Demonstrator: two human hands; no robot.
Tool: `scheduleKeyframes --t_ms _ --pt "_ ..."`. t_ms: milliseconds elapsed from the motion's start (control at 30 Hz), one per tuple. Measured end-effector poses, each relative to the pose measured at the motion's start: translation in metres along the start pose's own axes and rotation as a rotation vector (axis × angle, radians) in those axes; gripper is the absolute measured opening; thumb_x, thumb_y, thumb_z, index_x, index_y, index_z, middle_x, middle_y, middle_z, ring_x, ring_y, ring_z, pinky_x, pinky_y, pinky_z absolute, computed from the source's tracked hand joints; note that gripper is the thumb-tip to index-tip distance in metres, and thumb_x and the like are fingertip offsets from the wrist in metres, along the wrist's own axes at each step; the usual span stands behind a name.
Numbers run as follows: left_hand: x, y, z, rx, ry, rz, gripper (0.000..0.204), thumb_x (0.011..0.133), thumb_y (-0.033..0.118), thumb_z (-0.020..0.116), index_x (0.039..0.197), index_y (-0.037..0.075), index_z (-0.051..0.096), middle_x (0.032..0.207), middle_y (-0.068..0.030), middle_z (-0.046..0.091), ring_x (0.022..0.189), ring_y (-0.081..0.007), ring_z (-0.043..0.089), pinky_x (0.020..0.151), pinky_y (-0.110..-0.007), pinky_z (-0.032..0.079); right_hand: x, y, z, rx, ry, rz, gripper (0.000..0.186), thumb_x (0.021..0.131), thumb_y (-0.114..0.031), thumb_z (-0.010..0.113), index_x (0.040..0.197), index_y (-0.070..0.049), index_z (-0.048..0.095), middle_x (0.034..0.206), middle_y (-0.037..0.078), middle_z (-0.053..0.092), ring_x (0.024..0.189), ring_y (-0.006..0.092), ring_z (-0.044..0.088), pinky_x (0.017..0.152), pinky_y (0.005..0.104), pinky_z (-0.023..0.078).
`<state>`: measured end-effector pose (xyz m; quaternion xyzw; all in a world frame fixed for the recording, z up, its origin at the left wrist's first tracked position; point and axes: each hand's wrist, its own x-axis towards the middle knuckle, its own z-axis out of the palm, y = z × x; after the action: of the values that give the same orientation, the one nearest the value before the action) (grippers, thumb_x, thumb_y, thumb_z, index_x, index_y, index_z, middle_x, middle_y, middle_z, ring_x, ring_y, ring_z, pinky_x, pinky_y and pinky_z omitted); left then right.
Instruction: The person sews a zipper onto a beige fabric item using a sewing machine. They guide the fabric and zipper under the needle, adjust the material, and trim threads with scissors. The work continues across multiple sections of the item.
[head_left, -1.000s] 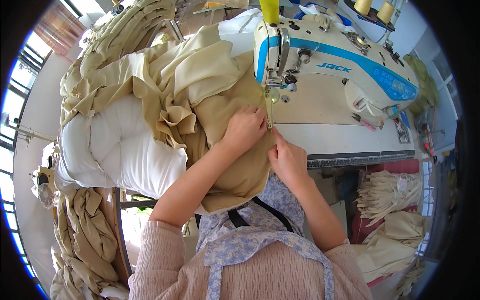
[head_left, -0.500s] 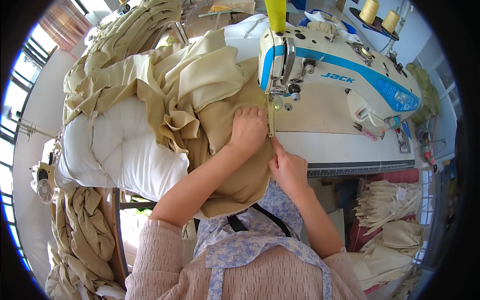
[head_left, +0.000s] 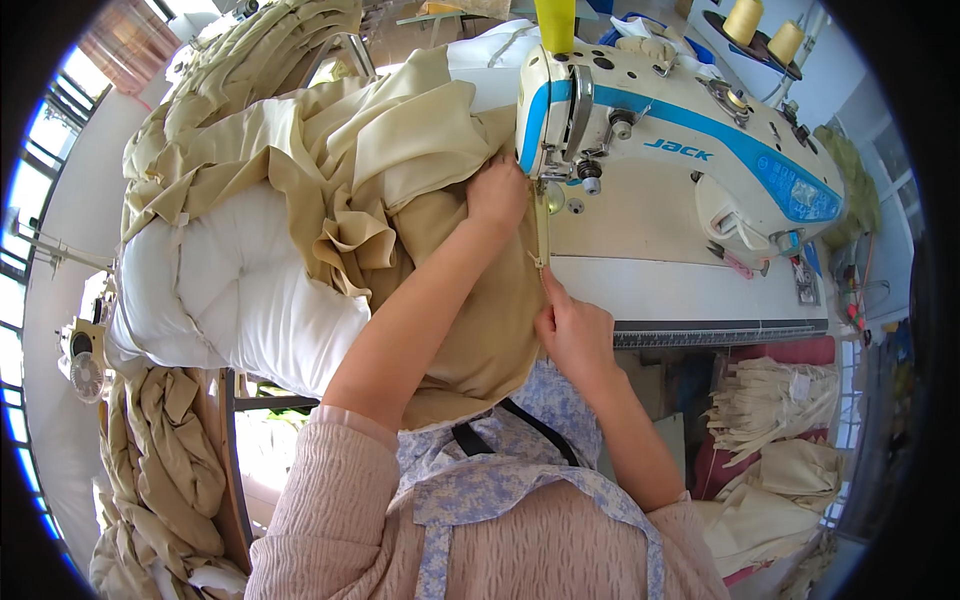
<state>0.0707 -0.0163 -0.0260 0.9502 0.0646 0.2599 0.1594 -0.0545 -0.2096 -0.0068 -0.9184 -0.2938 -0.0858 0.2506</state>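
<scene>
A tan cloth point(head_left: 475, 310) lies in front of the sewing machine point(head_left: 690, 125) and drapes toward my lap. Along its right edge runs a narrow zipper point(head_left: 541, 240), passing under the presser foot area. My left hand point(head_left: 498, 195) is on the cloth left of the needle, fingers curled into a fold; their tips are partly hidden. Nearer to me, my right hand point(head_left: 578, 325) pinches the zipper end at the cloth's edge, index finger stretched along it. What lies under that fingertip is hidden.
A white padded cushion point(head_left: 235, 275) bulges under the cloth at left. More tan cloth is heaped at far left point(head_left: 165, 460) and back left point(head_left: 250, 80). Thread cones point(head_left: 742, 22) stand back right. Bundled pale strips point(head_left: 760, 405) lie below the table edge at right.
My left hand has slid away from me along the cloth, toward the machine head. The right hand stays in nearly the same place at the zipper.
</scene>
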Motion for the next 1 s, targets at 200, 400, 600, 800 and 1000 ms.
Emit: scheduleKeyframes --t_ms 200,400,600,800,1000 --pt "-0.076 0.013 -0.081 -0.298 -0.11 0.38 0.015 0.082 0.013 0.075 0.093 0.008 0.067 0.094 -0.0086 0.061 0.091 -0.0307 0.059 0.083 -0.044 0.047 -0.003 0.002 -0.002 0.07 0.016 0.078 0.054 0.083 -0.007 0.064 0.137 -0.006 0.063 0.065 0.016 0.065 0.058 0.0351 0.066 0.057 0.0458 0.052" --pt "-0.085 0.017 -0.083 -0.152 -0.134 0.366 0.011 0.081 0.016 0.076 0.084 0.01 0.067 0.087 -0.0054 0.062 0.09 -0.0272 0.06 0.079 -0.041 0.043 -0.003 0.002 0.0 0.141 0.078 0.102 0.052 0.083 -0.008 0.063 0.135 -0.007 0.064 0.065 0.017 0.064 0.057 0.0361 0.065 0.058 0.0474 0.052" --pt "-0.085 0.023 -0.069 -0.11 -0.103 0.3 0.01 0.081 0.016 0.072 0.077 0.009 0.065 0.08 -0.0068 0.064 0.083 -0.0277 0.061 0.077 -0.042 0.042 -0.004 0.005 0.005 0.034 0.097 0.002 0.054 0.082 -0.01 0.065 0.135 -0.003 0.062 0.056 0.012 0.061 0.048 0.0332 0.061 0.05 0.0435 0.05" --pt "-0.074 0.036 -0.06 -0.041 -0.023 0.314 0.01 0.08 0.015 0.07 0.078 0.008 0.064 0.082 -0.0084 0.065 0.083 -0.0283 0.061 0.077 -0.042 0.042 0.0 0.011 0.01 0.061 0.17 0.016 0.052 0.082 -0.01 0.065 0.133 -0.004 0.064 0.056 0.011 0.061 0.047 0.0316 0.061 0.051 0.0441 0.05" --pt "-0.078 0.021 -0.065 -0.023 -0.077 0.322 0.009 0.079 0.014 0.069 0.077 0.006 0.063 0.085 -0.0098 0.066 0.082 -0.0301 0.061 0.076 -0.043 0.043 -0.005 0.011 0.012 0.157 0.139 -0.01 0.055 0.079 -0.009 0.066 0.134 -0.006 0.065 0.058 0.012 0.062 0.048 0.0322 0.06 0.052 0.0419 0.05"
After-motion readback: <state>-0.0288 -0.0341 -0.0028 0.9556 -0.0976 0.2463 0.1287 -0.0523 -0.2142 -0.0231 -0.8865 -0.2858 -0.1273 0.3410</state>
